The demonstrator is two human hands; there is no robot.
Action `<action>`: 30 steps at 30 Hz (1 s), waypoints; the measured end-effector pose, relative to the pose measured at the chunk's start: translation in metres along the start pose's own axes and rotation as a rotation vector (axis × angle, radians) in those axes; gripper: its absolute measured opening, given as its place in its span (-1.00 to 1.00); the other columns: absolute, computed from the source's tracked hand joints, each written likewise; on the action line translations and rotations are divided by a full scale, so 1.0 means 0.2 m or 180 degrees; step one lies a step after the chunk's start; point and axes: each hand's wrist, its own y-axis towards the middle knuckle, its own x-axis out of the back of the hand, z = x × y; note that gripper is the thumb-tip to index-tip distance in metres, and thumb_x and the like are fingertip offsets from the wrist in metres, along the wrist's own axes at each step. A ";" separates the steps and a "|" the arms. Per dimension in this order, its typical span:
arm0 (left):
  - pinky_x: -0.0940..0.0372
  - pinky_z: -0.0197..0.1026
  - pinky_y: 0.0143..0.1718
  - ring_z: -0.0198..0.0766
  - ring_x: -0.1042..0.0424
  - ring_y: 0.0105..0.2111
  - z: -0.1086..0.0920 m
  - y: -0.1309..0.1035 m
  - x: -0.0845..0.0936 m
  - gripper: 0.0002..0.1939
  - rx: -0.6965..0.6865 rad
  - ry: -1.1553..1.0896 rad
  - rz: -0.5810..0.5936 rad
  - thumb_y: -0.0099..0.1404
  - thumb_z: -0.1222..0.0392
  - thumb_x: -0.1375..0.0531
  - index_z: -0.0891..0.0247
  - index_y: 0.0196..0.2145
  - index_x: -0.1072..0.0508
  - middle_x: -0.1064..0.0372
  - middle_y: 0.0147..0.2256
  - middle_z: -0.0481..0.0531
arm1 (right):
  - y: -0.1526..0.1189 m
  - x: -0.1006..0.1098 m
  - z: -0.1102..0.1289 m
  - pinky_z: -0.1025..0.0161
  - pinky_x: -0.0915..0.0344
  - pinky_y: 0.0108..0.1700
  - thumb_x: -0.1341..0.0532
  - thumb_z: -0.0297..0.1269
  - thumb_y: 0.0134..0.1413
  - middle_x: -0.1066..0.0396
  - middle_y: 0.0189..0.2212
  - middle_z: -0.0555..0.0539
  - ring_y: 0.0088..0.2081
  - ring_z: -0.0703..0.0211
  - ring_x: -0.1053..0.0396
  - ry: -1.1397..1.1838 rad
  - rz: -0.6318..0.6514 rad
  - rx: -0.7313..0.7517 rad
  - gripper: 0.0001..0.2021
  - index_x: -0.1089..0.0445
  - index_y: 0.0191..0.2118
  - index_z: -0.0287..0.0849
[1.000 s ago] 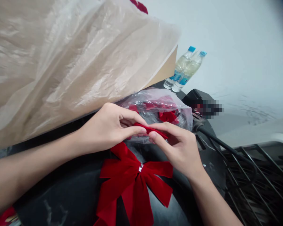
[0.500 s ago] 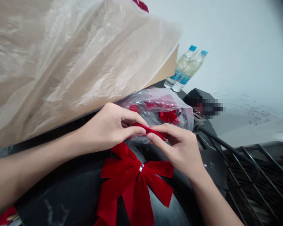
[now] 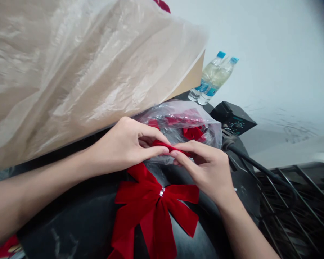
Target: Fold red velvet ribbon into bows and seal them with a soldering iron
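Observation:
A narrow piece of folded red velvet ribbon [image 3: 160, 143] is pinched between both hands, in front of a clear plastic bag. My left hand [image 3: 129, 144] is closed, its thumb and fingertips gripping the ribbon's left part. Closed on the right part is my right hand [image 3: 207, 165], and the fingertips of the two hands nearly meet. Below them a red velvet bow [image 3: 148, 205] with a silver tie at its middle lies on a black surface [image 3: 89, 216]. The fingers cover much of the held ribbon.
The clear plastic bag [image 3: 213, 133] behind my hands holds red pieces. A cardboard box [image 3: 189, 79] under plastic sheeting [image 3: 97, 64] fills the upper left. Two bottles [image 3: 213, 81], a black dial box [image 3: 233, 117], a black cable [image 3: 259, 167] and a wire rack [image 3: 288, 201] are at right.
My right hand has shifted slightly right, and its thumb has slid a little along the ribbon. The left hand stays almost in place. The bow has not moved.

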 end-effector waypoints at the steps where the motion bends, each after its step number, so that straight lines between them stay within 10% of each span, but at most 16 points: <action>1: -0.36 -0.45 -0.39 -0.35 -0.57 -0.42 0.00 0.00 0.00 -0.84 -0.0018 0.0005 0.0009 0.31 0.20 -0.34 0.20 -0.18 -0.71 -0.67 -0.32 -0.09 | 0.00 0.00 0.00 0.34 -0.40 -0.29 -0.37 -0.37 0.23 -0.58 -0.41 0.08 -0.41 0.30 -0.51 -0.0016 0.0001 0.0035 -0.86 -0.63 -0.12 -0.04; 30: -0.34 -0.41 -0.48 -0.37 -0.54 -0.50 0.00 0.00 -0.01 -0.87 0.0196 0.0228 0.0346 0.35 0.28 -0.26 0.25 -0.27 -0.66 -0.58 -0.48 -0.09 | 0.00 0.02 0.00 0.38 -0.35 -0.37 -0.36 -0.26 0.26 -0.55 -0.39 0.05 -0.45 0.35 -0.49 -0.0084 0.0451 -0.0057 -0.91 -0.58 -0.17 -0.14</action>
